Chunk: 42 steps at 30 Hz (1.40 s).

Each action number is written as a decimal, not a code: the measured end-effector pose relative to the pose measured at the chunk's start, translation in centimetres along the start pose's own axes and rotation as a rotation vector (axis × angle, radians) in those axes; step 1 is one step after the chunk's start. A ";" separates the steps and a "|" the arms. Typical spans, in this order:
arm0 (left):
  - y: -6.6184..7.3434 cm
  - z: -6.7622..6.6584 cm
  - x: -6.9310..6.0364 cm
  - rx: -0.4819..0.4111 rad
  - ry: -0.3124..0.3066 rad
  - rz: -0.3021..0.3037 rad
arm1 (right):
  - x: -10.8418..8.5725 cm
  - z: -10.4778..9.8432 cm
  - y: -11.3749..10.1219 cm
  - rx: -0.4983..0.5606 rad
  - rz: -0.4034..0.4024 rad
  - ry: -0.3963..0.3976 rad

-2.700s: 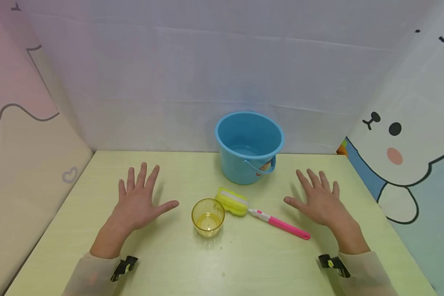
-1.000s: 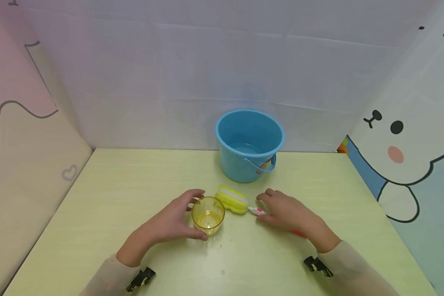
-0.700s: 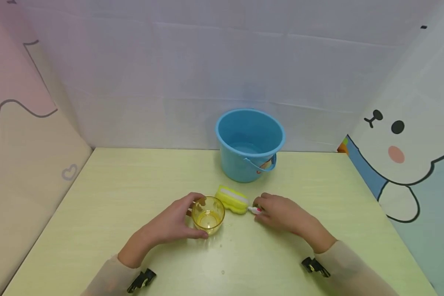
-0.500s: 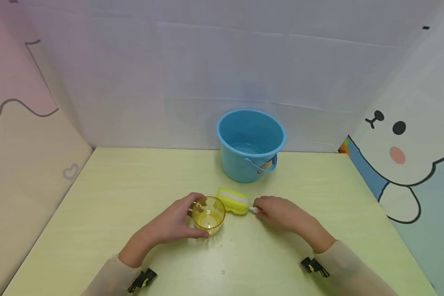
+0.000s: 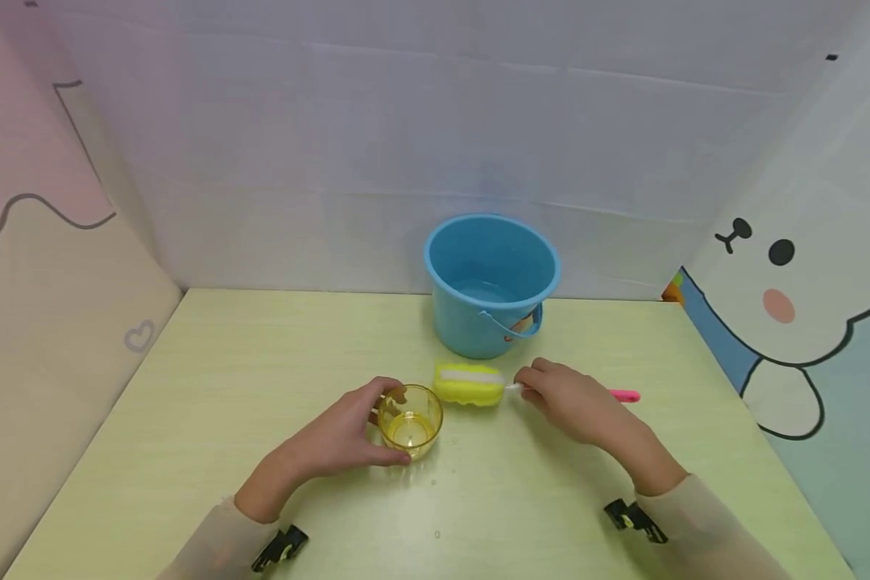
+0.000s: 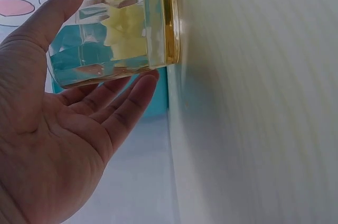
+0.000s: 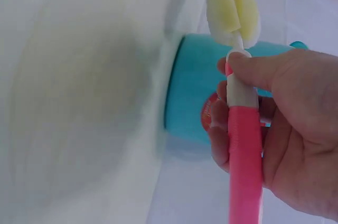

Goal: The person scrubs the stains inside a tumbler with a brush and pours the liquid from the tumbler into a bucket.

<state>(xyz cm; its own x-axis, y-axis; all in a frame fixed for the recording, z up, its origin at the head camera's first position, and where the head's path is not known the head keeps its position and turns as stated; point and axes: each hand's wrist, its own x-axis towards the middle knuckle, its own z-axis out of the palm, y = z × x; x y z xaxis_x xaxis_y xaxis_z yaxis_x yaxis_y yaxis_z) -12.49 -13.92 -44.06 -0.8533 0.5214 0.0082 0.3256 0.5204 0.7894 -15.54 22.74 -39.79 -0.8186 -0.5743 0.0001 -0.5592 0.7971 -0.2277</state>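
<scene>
Left hand (image 5: 344, 431) half-curls round cup (image 5: 419, 436), likely steadying; right hand (image 5: 576, 403) grips brush handle (image 7: 245, 160), sponge head (image 5: 468, 385) toward nine o'clock.

A pale table (image 5: 275, 342) stands before a creased whitish backdrop (image 5: 362, 145) between cartoon-printed side panels (image 5: 841, 193).

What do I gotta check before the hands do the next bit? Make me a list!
1. Cup standing upright on the table: ok.
2. Left hand curved round the cup: ok.
3. Right hand gripping the brush by its handle: ok.
4. Brush's sponge above the cup, if it's going in: not ok, it's off to the side.
5. Cup dry inside: cannot tell.
</scene>
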 end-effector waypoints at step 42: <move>0.5 1.0 1.7 -0.042 -0.024 0.009 | 0.2 -10.6 -5.4 -0.545 -0.360 0.274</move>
<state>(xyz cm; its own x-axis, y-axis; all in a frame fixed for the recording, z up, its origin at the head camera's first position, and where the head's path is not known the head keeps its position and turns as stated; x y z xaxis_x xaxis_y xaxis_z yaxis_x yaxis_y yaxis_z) -13.40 -12.07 -44.30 -0.8400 0.5425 0.0008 0.3156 0.4874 0.8142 -14.07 20.32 -28.29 -0.5338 -0.8091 0.2455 -0.7285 0.5875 0.3522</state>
